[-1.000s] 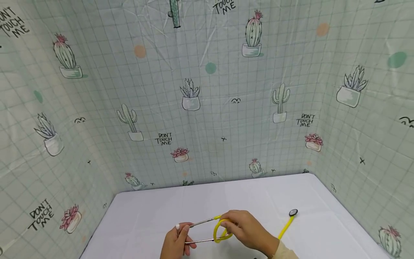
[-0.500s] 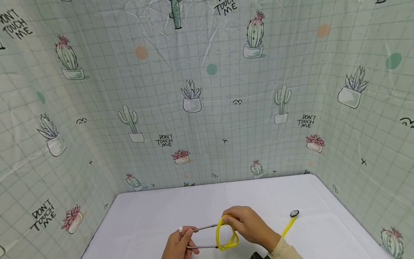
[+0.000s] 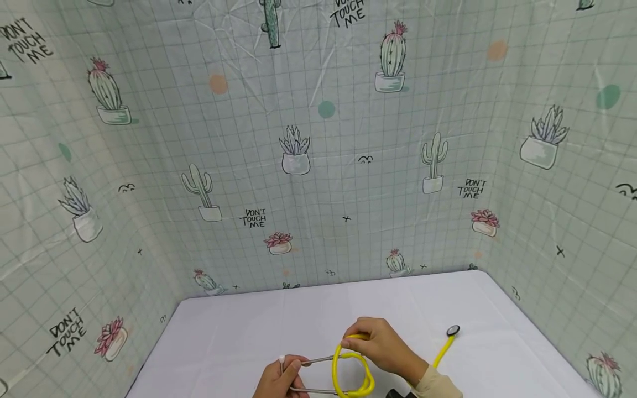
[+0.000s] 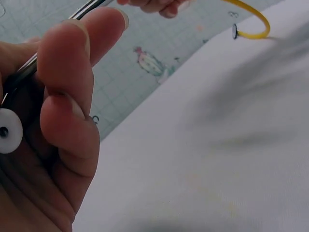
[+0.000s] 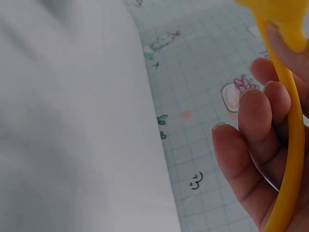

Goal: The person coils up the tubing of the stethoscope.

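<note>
A stethoscope with yellow tubing (image 3: 370,381) is stretched between both hands above the table. My left hand (image 3: 278,380) grips its two metal ear tubes (image 3: 318,360) near the ear-tip end. One white ear tip (image 4: 10,130) shows beside the palm in the left wrist view. With thumb and fingers, my right hand (image 3: 380,345) pinches the tubing at the top of a loop. In the right wrist view, the yellow tube (image 5: 295,140) runs across the palm past curled fingers. The round chest piece (image 3: 453,330) sits at the tube's far end, right of the right hand.
A white-covered table (image 3: 239,326) lies under the hands. Behind and on both sides stands a grid-patterned cloth (image 3: 318,188) printed with cacti. A dark object (image 3: 398,394) shows at the bottom edge by the right sleeve (image 3: 437,384).
The yellow loop has spread wider below the right hand. The left hand and the metal ear tubes have shifted slightly right and down in the head view. Both hands keep their hold.
</note>
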Tool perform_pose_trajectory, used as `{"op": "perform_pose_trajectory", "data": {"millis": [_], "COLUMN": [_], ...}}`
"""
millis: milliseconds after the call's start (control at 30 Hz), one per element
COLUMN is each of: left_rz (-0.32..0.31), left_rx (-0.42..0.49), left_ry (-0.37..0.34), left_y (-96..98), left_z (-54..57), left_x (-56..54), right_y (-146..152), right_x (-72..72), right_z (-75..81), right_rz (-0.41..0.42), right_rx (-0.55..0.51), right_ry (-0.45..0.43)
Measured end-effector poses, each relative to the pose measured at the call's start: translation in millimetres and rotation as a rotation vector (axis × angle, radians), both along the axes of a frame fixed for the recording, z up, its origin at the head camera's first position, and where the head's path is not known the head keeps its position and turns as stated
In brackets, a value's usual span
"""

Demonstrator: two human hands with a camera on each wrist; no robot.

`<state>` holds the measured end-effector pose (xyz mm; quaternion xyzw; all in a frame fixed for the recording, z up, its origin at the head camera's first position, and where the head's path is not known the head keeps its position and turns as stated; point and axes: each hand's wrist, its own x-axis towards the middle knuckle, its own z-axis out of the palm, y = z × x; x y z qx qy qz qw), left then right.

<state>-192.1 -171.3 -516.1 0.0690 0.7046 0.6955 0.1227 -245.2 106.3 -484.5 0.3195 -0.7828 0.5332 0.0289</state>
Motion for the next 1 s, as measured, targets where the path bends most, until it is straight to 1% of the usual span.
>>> {"op": "perform_pose_trajectory", "data": {"millis": [100,167,300,400,467,533,600,700,767,833,933,1000], "left_rz": [0.016,0.030,0.045,0.042,0.040,0.042,0.053,0.077,0.104,0.123,0.151,0.163], "left_rx": [0.027,0.036,0.066,0.092,0.104,0.115,0.127,0.144,0.154,0.157,0.155,0.148], "left_ry": [-0.002,0.001,-0.022,-0.031,-0.028,-0.028,-0.046,-0.071,-0.085,-0.075,-0.071,-0.073], "left_y": [1.7,3.4,8.3,12.7,15.6,18.3,21.4,27.1,31.0,34.5,38.7,41.0], "left_z": [-3.7,-7.8,-18.0,-25.2,-28.9,-31.3,-32.9,-34.1,-33.4,-32.3,-29.1,-28.6], "left_x": [1.7,3.6,7.4,7.2,6.3,5.5,5.4,6.2,7.3,8.1,8.3,8.8], "right_y": [-3,-6,-8,-8,-8,-9,-9,-11,-14,-17,-21,-23], "right_x": [1.6,4.1,9.7,10.9,11.1,11.2,11.7,12.8,14.4,15.7,17.3,19.0], "right_z": [-2.8,-6.2,-17.5,-27.1,-33.1,-38.3,-42.7,-46.7,-47.2,-46.4,-45.7,-47.0], "right_rz": [-0.027,-0.045,-0.043,-0.031,-0.028,-0.024,-0.007,0.026,0.018,-0.023,-0.108,-0.147], "right_rx": [-0.014,-0.036,-0.122,-0.188,-0.225,-0.252,-0.269,-0.250,-0.220,-0.185,-0.138,-0.097], "right_ry": [-0.040,-0.084,-0.246,-0.372,-0.433,-0.471,-0.456,-0.356,-0.297,-0.273,-0.271,-0.261]}}
